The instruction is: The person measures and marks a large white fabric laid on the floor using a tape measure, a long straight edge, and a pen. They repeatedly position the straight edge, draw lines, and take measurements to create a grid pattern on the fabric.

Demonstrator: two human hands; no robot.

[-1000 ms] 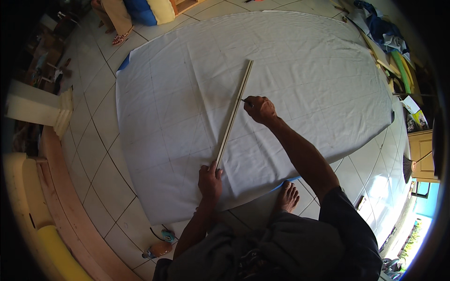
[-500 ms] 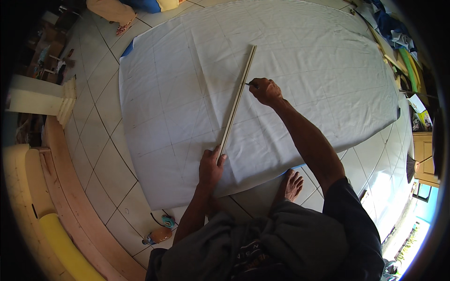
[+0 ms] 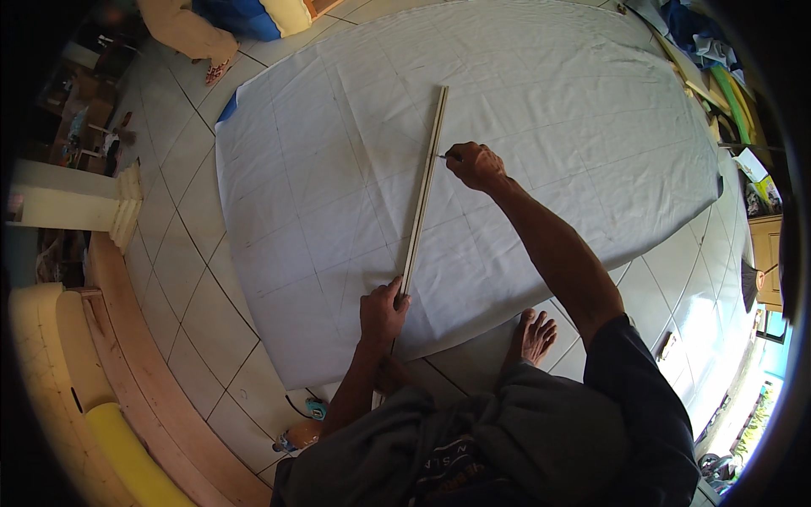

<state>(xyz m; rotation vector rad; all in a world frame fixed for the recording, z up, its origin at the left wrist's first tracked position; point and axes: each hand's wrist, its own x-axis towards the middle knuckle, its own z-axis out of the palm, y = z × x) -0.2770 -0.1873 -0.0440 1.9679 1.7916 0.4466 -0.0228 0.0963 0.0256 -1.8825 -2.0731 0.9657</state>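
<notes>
Head view, clock directions taken from the centre of the field. A pale cloth point(image 3: 541, 211), ruled with faint crossing lines, covers much of the tiled floor point(image 3: 182, 279). On it lies the strip point(image 3: 424, 182), long, straight and narrow, its far end pointing just past 12 o'clock. The left hand point(image 3: 384, 311), between 6 and 7 o'clock, is narrowed over the strip's near part, fingers and thumb along its sides. The right hand point(image 3: 475, 166), toward 1 o'clock, is curled round a slim tool point(image 3: 443, 155), its tip at the strip's right edge; the tool's exact kind is too small to tell. A bare foot point(image 3: 535, 338) stands at 4 o'clock, beside the cloth's near border. At 7 o'clock, on the floor, are a teal tape measure point(image 3: 316, 409) and, just beside it, a bottle point(image 3: 302, 435), partly hidden by the clothing. Another person's leg point(image 3: 190, 34) enters between 10 and 11 o'clock.
</notes>
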